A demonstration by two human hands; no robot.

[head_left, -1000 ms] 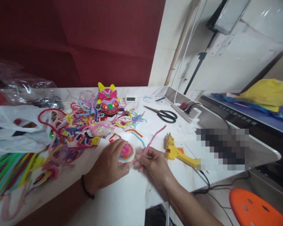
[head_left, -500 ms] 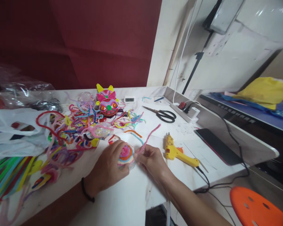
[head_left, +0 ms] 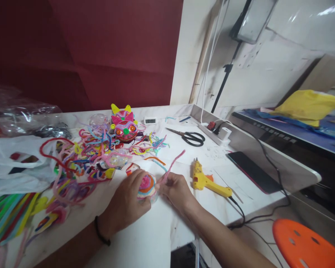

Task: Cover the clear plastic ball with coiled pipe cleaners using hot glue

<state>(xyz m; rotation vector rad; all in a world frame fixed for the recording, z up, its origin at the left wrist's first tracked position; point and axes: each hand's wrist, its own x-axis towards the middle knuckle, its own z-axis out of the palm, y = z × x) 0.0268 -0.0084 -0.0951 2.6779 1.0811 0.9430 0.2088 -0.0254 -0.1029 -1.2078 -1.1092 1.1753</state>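
Observation:
My left hand (head_left: 130, 197) is wrapped round a small rounded piece (head_left: 147, 187) covered in coiled pipe cleaner rings of pink, orange, blue and cream. Its lower rim looks clear, like plastic. At the right edge of that piece, my right hand (head_left: 175, 190) pinches a pink pipe cleaner (head_left: 175, 160), whose free end points up and to the right. White paper (head_left: 145, 238) lies beneath both hands. Just beyond them are an orange pipe cleaner strip (head_left: 155, 160) and a blue one (head_left: 159, 165).
Right of my hands lie a yellow glue gun (head_left: 203, 182), black-handled scissors (head_left: 191, 137), a phone (head_left: 252, 171) and a power strip (head_left: 216, 133). Leftward spreads a heap of pipe cleaners (head_left: 86, 149), with a decorated lion-like head (head_left: 124, 126) behind. An orange stool (head_left: 301, 242) stands lower right.
The whole view has shifted slightly, with things appearing a little further left. Both hands keep their hold on the coiled piece and the pink pipe cleaner, nearly unmoved.

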